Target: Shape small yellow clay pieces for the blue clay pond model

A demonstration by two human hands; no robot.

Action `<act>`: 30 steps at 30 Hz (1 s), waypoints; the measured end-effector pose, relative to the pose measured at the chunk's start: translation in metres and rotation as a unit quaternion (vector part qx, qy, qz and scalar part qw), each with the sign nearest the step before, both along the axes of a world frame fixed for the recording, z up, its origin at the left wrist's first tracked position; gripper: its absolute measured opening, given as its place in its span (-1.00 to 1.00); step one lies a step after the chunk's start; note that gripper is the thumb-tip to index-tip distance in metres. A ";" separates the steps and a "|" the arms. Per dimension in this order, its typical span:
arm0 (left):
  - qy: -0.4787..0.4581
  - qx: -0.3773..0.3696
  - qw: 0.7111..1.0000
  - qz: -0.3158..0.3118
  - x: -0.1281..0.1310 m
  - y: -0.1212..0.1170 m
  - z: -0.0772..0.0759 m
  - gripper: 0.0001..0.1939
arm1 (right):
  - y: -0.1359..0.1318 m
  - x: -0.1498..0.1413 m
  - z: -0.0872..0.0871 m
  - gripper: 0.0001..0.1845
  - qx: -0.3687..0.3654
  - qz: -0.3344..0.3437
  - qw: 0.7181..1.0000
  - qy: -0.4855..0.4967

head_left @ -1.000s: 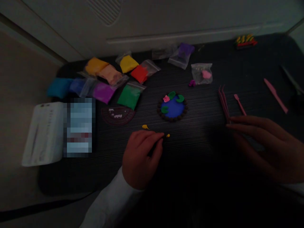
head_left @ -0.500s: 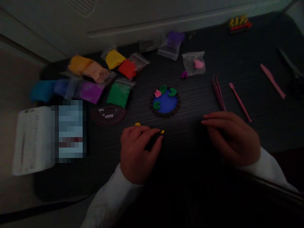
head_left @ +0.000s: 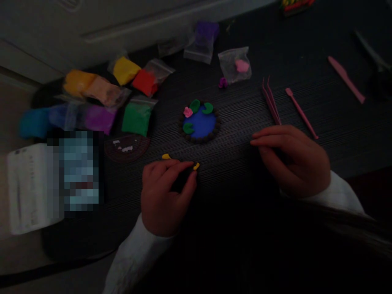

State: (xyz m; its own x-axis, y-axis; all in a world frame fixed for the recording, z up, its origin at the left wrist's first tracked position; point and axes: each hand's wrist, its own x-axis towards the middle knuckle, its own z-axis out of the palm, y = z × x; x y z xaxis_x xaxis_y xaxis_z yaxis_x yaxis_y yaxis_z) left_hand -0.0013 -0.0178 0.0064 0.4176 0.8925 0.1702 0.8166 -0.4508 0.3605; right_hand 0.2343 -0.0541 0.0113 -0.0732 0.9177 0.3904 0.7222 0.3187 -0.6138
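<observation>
My left hand [head_left: 168, 192] is closed, with thumb and forefinger pinching a small piece of yellow clay [head_left: 196, 166]. Just behind its knuckles, another yellow clay lump [head_left: 166, 156] lies on the table. My right hand [head_left: 290, 159] hovers near the table with its fingers pressed together and the thumb underneath; whatever its fingertips hold, if anything, is too small to make out. Between and beyond both hands sits a round clay pond [head_left: 200, 123], blue with a dark beaded rim, bearing green lily pads [head_left: 208, 108] and a pink flower [head_left: 188, 112].
Pink tweezers [head_left: 271, 102], a thin pink tool [head_left: 301, 112] and a pink plastic knife [head_left: 346, 79] lie right. Scissors [head_left: 372, 51] are farther right. Clay bags, including a green one [head_left: 136, 118], line the back left. A protractor-shaped plate [head_left: 127, 149] and pixelated screen [head_left: 81, 171] stand left.
The view has shifted, so most things sit further left and higher. In my left hand's pinch the yellow clay piece shows at a different angle. My right hand keeps its pose.
</observation>
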 end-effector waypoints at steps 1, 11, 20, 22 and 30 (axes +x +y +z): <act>0.000 -0.005 1.000 0.003 0.000 0.000 0.001 -0.77 | 0.000 0.000 0.000 -0.76 -0.002 0.000 1.000 0.002; -0.005 -0.015 1.000 0.005 -0.002 -0.004 0.002 -0.73 | 0.001 0.002 -0.001 -0.76 0.000 0.005 1.000 0.019; 0.003 -0.028 1.000 -0.014 -0.002 -0.005 0.003 -0.77 | 0.000 0.002 -0.002 -0.75 -0.008 0.004 1.000 0.016; 0.000 -0.029 0.999 -0.017 -0.002 -0.005 0.003 -0.77 | 0.000 0.002 -0.002 -0.75 -0.014 0.001 1.000 0.013; 0.000 -0.044 0.998 -0.036 -0.005 -0.007 0.006 -0.73 | 0.000 0.002 -0.002 -0.75 -0.016 0.004 1.000 0.012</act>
